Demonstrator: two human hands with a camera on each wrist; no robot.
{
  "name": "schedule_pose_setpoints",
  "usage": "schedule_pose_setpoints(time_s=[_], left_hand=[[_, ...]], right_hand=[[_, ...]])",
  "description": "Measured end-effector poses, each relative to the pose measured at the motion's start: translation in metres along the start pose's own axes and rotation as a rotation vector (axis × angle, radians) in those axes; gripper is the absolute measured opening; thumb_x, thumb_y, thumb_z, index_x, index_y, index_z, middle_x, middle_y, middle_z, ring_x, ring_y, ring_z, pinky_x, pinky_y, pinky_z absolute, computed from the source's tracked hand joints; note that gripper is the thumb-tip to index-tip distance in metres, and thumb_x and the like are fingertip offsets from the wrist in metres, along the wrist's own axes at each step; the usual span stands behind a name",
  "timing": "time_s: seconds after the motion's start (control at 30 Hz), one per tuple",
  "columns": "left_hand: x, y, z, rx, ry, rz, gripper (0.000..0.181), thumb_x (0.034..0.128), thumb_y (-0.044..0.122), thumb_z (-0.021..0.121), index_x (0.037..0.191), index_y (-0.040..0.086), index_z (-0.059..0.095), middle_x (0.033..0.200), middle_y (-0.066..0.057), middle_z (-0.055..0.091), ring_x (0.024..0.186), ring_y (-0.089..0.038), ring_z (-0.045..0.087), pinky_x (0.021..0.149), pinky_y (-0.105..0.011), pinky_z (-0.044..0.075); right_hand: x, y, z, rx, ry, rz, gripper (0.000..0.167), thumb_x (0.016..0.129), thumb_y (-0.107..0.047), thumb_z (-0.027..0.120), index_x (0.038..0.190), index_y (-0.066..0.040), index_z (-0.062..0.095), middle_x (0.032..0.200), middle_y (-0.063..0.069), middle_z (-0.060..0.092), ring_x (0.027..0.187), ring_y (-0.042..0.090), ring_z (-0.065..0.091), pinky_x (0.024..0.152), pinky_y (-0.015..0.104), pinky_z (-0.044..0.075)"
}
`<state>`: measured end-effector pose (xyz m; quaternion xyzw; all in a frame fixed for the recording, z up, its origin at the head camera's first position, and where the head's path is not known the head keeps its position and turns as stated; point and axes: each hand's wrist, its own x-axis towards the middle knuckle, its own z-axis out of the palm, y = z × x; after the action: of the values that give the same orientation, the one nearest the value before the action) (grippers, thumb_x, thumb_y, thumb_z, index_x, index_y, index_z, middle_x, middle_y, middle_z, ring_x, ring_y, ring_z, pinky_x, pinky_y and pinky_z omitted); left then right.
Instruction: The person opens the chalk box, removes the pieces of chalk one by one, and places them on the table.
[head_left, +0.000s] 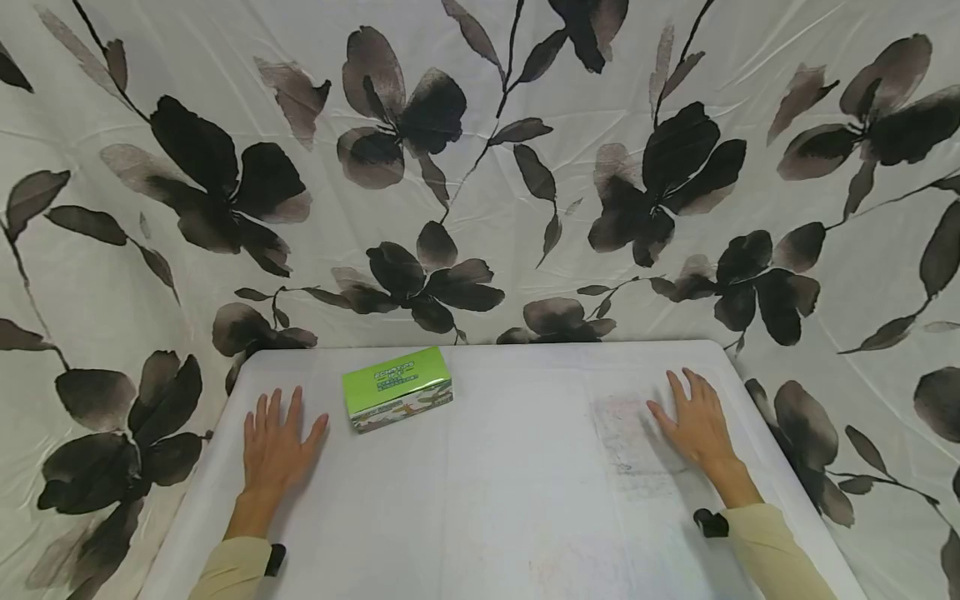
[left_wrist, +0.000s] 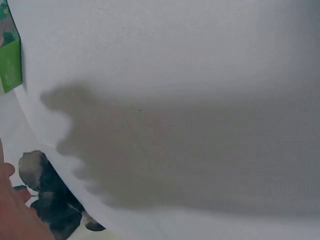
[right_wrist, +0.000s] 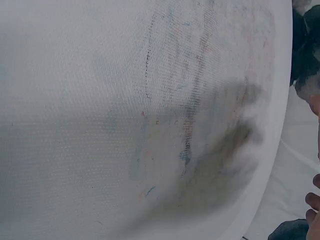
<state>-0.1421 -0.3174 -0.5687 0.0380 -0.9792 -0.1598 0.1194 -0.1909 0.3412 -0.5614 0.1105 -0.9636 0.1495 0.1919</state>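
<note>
Your left hand [head_left: 273,454] and right hand [head_left: 701,425] are both spread and empty, so any grip on the green box [head_left: 397,387], near the back edge of the bench [head_left: 517,508] towards its left corner, should probably be light, across opposite sides

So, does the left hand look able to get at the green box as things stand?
Yes, most likely: the left hand, holding nothing, is close beside the green box, and the head view shows nothing between them but white tabletop. The right hand is well off to the other side.
</note>
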Motion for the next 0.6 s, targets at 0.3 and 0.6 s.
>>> schedule_pose_setpoints(time_s=[0.3, 0.6], left_hand=[[0.028, 0.020, -0.008, -0.066, -0.022, -0.095, 0.065, 0.1088, 0.042, 0.045, 0.153, -0.005, 0.035, 0.148, -0.035, 0.035, 0.136, -0.054, 0.033, 0.111, -0.067, 0.030], [0.061, 0.030, -0.006, -0.223, -0.060, -0.162, 0.064, 0.1102, 0.047, 0.039, 0.147, -0.004, 0.045, 0.139, -0.030, 0.046, 0.130, -0.048, 0.044, 0.104, -0.064, 0.040]], right_hand=[[0.010, -0.008, 0.003, 0.062, 0.149, 0.005, 0.040, 0.092, -0.013, 0.073, 0.121, 0.011, 0.062, 0.119, 0.032, 0.060, 0.110, 0.052, 0.055, 0.094, 0.066, 0.043], [0.022, -0.023, 0.011, 0.133, 0.219, 0.024, 0.029, 0.090, -0.006, 0.076, 0.113, 0.009, 0.065, 0.105, 0.028, 0.065, 0.095, 0.046, 0.061, 0.080, 0.058, 0.049]])
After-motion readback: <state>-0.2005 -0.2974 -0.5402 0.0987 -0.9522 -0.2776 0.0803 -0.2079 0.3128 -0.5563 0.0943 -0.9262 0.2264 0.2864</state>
